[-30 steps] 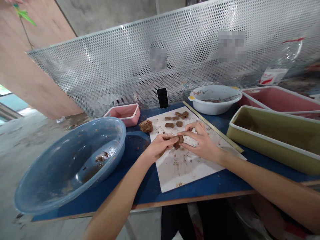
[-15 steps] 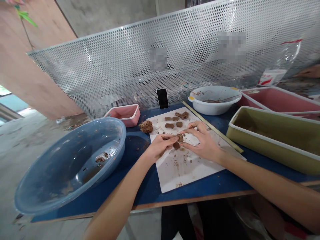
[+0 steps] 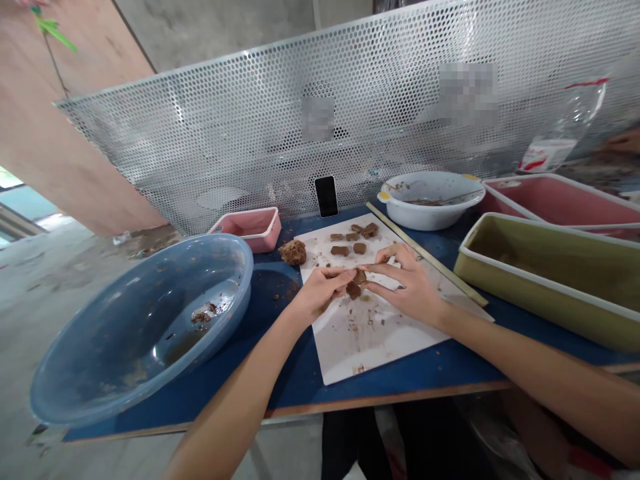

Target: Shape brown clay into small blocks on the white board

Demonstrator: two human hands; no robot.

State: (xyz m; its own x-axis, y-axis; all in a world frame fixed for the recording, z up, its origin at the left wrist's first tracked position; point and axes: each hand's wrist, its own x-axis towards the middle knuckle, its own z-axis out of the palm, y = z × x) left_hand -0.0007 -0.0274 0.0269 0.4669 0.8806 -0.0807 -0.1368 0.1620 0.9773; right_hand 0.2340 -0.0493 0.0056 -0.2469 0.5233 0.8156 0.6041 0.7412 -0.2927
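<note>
L [image 3: 321, 292] & R hands [image 3: 404, 283] pinch clay lump [image 3: 359, 276] from both sides, prob. to steady it over board [image 3: 350, 353].

The blue bench [image 3: 287, 380] bears a large blue basin [image 3: 100, 333] at its left, with a small pink tub [image 3: 269, 235] and a rough brown clump [image 3: 293, 253] beyond it. A white board [image 3: 335, 363] lies in the middle, a pale yellow strip [image 3: 425, 253] running along its right side and a phone [image 3: 327, 197] standing upright behind. Toward the right sit a white basin [image 3: 425, 217], a pink trough [image 3: 575, 200] and, nearer the front, an olive-green trough [image 3: 540, 287].
</note>
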